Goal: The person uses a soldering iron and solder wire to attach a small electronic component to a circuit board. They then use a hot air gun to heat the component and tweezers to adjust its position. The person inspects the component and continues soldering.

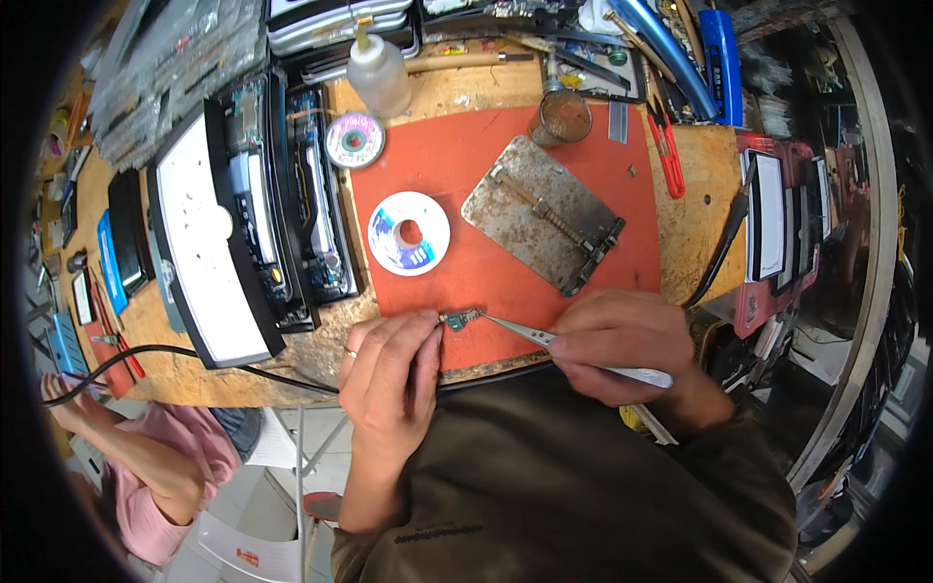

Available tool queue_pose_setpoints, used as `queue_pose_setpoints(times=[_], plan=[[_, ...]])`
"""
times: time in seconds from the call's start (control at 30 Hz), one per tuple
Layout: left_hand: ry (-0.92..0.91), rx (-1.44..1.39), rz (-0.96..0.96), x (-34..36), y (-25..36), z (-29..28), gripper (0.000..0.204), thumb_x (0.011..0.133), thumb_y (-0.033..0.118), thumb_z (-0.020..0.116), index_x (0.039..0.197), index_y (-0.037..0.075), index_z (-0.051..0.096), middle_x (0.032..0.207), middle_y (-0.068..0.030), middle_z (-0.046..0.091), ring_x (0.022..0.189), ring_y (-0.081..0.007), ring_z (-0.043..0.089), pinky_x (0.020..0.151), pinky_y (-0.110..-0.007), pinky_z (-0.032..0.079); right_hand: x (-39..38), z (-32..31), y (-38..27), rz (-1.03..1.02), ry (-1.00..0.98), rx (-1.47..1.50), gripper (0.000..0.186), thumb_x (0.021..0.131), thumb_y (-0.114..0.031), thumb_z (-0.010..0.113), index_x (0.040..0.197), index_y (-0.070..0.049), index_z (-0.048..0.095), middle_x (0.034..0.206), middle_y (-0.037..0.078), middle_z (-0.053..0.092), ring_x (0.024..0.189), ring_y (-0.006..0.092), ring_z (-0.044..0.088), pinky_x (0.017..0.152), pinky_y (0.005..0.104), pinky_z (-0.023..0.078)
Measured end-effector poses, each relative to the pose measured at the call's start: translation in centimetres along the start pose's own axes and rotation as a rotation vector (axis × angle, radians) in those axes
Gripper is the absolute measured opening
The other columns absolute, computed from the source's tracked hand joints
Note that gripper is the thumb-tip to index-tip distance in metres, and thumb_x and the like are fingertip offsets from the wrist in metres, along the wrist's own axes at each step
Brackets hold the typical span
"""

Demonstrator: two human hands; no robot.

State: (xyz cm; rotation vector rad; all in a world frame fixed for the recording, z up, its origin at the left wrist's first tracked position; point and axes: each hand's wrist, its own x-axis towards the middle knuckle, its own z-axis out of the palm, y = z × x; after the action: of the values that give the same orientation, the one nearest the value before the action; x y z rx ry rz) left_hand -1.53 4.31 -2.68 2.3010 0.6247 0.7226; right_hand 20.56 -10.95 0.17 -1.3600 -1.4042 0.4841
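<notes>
Between finger and thumb, my left hand (391, 374) pinches a small green circuit board (459, 320) over the front edge of the red mat (505, 340). A pair of silver tweezers (530, 333) is gripped in my right hand (625, 345). Their tips touch or nearly touch the board's right end; which of the two I cannot tell. Beyond my hands lies a stained metal board holder (505, 209) with a spring-loaded clamp. Left of it a white spool (379, 238) rests on the mat.
A smaller spool (355, 140), a clear bottle (378, 78) and a brown cup (562, 119) stand at the back. Opened devices (219, 233) are stacked at left. Red-handled pliers (668, 155) and a black cable (724, 238) lie at right. Another person's arm (146, 457) shows at lower left.
</notes>
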Motion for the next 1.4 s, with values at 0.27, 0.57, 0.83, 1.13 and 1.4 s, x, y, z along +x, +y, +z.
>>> queue_pose_setpoints(times=[0.27,0.57,0.83,1.13,1.4], plan=[[-0.004,-0.024,-0.036,0.3,0.2,-0.1,0.031,0.083,-0.011,0.086,0.111,-0.002,0.078,0.102,-0.0141,0.08,0.088,-0.0311,0.073,0.079,-0.039,0.057,-1.9,1.7,1.6,-0.026,0.035,-0.021,0.025,0.079,0.008,0.079,0.105,0.006,0.079,0.093,0.018,0.078,0.079,0.0319,0.078,0.072,0.0415,0.065],[0.001,-0.026,-0.017,0.3,0.1,0.0,0.028,0.083,-0.015,0.084,0.107,-0.003,0.076,0.101,-0.0152,0.08,0.091,-0.0298,0.074,0.081,-0.037,0.058,-1.6,1.7,1.7,-0.06,0.009,-0.046,0.028,0.077,0.007,0.079,0.105,0.006,0.079,0.096,0.019,0.077,0.081,0.0324,0.078,0.071,0.0416,0.065],[0.007,-0.003,0.002,0.3,0.2,0.1,0.028,0.082,-0.015,0.084,0.107,-0.003,0.076,0.101,-0.015,0.08,0.091,-0.0294,0.074,0.081,-0.037,0.058,-1.6,1.7,1.4,-0.05,-0.009,-0.032,0.031,0.077,0.009,0.083,0.108,0.006,0.078,0.099,0.016,0.077,0.085,0.0334,0.077,0.073,0.0411,0.063],[0.021,0.02,0.026,0.2,0.1,0.2,0.031,0.081,-0.013,0.086,0.109,-0.002,0.078,0.102,-0.0141,0.08,0.089,-0.0298,0.074,0.08,-0.038,0.058,-1.6,2.1,1.8,-0.085,-0.015,-0.055,0.032,0.075,0.01,0.079,0.106,0.004,0.079,0.096,0.017,0.076,0.079,0.0327,0.076,0.068,0.0399,0.063],[0.029,0.021,0.057,0.2,0.0,0.2,0.035,0.079,-0.013,0.086,0.111,-0.001,0.078,0.102,-0.0141,0.08,0.088,-0.0301,0.073,0.079,-0.039,0.058,-1.8,1.5,1.2,-0.101,-0.06,-0.139,0.036,0.075,0.005,0.084,0.111,0.003,0.077,0.105,0.015,0.073,0.086,0.0331,0.074,0.073,0.0417,0.062]])
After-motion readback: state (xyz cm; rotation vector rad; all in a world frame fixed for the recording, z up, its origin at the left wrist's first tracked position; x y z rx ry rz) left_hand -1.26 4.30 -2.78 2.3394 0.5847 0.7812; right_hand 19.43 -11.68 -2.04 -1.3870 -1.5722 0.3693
